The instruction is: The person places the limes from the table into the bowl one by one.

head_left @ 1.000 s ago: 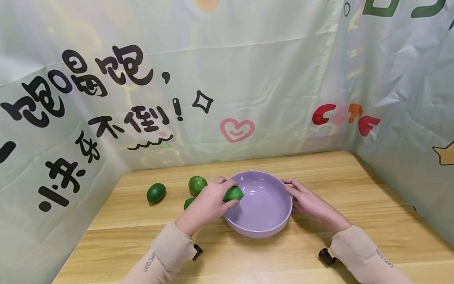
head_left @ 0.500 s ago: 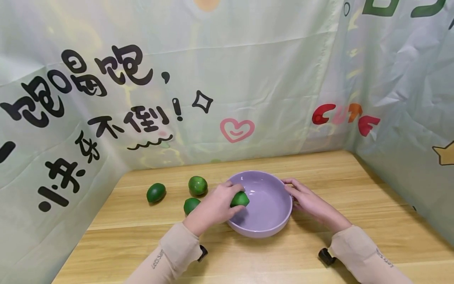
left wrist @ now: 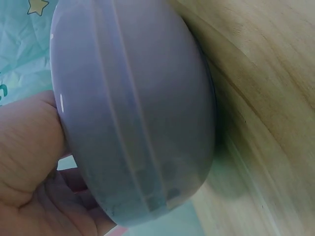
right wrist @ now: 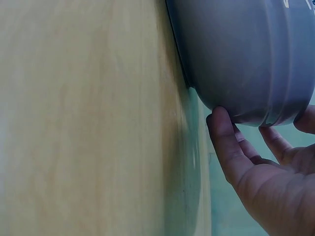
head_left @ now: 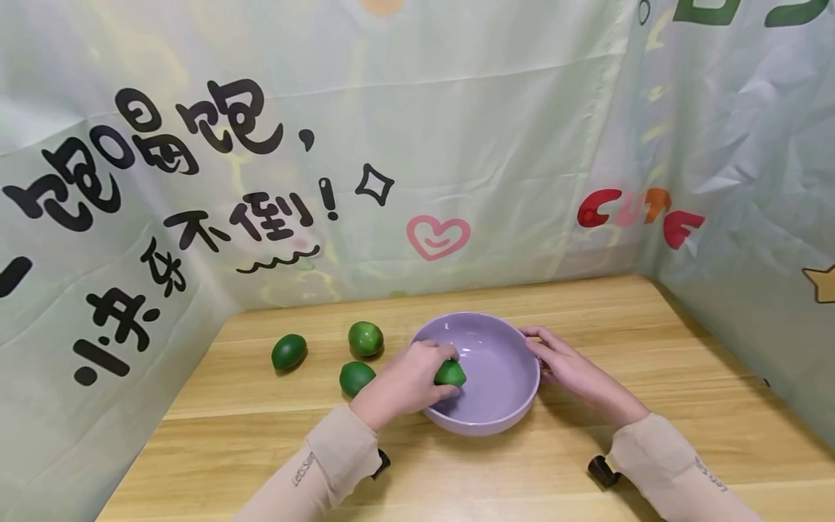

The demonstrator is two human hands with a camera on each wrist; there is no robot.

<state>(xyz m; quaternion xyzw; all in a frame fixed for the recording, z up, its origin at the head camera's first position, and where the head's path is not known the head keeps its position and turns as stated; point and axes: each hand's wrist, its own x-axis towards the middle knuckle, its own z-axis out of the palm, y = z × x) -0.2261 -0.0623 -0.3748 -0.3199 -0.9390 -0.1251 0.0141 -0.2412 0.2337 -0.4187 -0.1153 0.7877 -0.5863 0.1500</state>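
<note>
A round purple bowl (head_left: 492, 377) stands on the wooden table. My left hand (head_left: 414, 377) reaches over its left rim and grips a green lime (head_left: 451, 373) inside, fingers on the far side and thumb on the near side. In the left wrist view the bowl's outer wall (left wrist: 142, 108) hides the lime, and part of the left hand (left wrist: 29, 162) shows at the rim. My right hand (head_left: 567, 366) holds the bowl's right side. In the right wrist view its fingers (right wrist: 229, 142) lie spread against the outer wall, low and near the rim.
Three more limes lie left of the bowl: one lime (head_left: 289, 352) at the far left, another lime (head_left: 365, 338) toward the back, and a third lime (head_left: 356, 378) just behind the left forearm. Printed cloth (head_left: 509, 145) walls the wooden table (head_left: 620, 319) at the back and sides.
My left hand has moved right and slightly toward me, carrying the lime from the left rim further into the bowl. The right hand and the bowl stay in place.
</note>
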